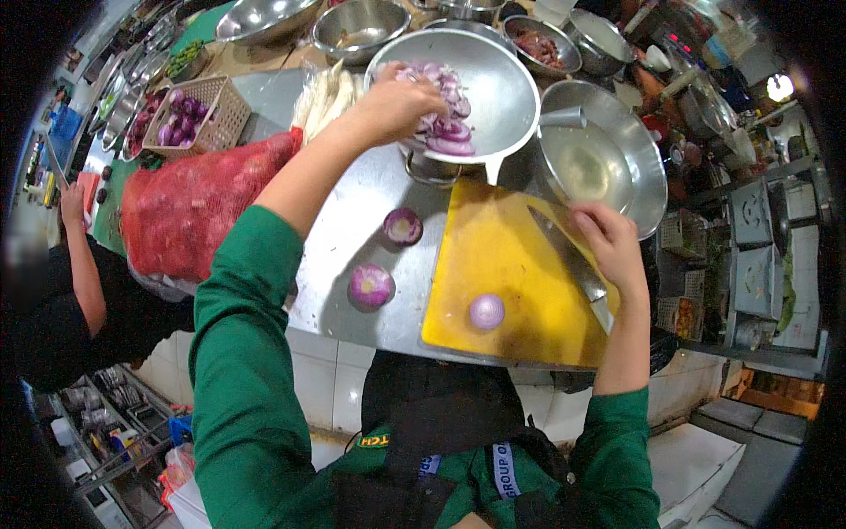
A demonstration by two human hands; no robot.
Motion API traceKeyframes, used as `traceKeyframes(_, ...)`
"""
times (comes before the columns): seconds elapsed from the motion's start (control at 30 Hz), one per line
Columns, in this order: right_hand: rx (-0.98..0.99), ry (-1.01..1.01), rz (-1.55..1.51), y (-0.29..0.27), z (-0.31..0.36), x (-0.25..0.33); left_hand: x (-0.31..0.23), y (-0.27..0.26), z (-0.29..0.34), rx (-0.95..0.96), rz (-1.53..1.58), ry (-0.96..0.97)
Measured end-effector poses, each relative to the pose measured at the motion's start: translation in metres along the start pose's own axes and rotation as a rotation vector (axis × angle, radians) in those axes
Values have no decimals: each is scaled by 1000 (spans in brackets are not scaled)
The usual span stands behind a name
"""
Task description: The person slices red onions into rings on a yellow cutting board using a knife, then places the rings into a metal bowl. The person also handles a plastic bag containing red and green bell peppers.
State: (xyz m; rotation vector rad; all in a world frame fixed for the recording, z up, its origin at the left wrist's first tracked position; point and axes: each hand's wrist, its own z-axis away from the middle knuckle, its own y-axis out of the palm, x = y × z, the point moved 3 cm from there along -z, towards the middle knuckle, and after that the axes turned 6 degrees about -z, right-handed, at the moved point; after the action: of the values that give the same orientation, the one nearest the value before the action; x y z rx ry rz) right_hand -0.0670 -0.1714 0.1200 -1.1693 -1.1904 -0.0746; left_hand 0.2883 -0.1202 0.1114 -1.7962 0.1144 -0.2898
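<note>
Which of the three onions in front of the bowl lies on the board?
The small pale onion; both purple onions sit left of the board, on the metal table.

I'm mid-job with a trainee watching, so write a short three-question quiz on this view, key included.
1. Which of the wearer's hands is at the sliced red onion in the silver bowl?
2. How many large onion pieces lie on the metal table between the red mesh bag and the yellow cutting board?
3. True or false: a knife lies on that board.

Key: 1. The left hand. 2. Two. 3. True.
</note>
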Motion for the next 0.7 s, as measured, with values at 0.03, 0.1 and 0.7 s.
traceKeyframes(0.03, -31, 66, 133, -9, 22, -18, -1, -10, 14, -157, 39, -30)
traceKeyframes(0.1, 29, 336, 344, -18, 67, -59, -12, -24, 51, -350, 167, -115)
traceKeyframes(0.7, 147, 337, 356, -36, 184, -147, -313, 35, 83, 320, 468, -386)
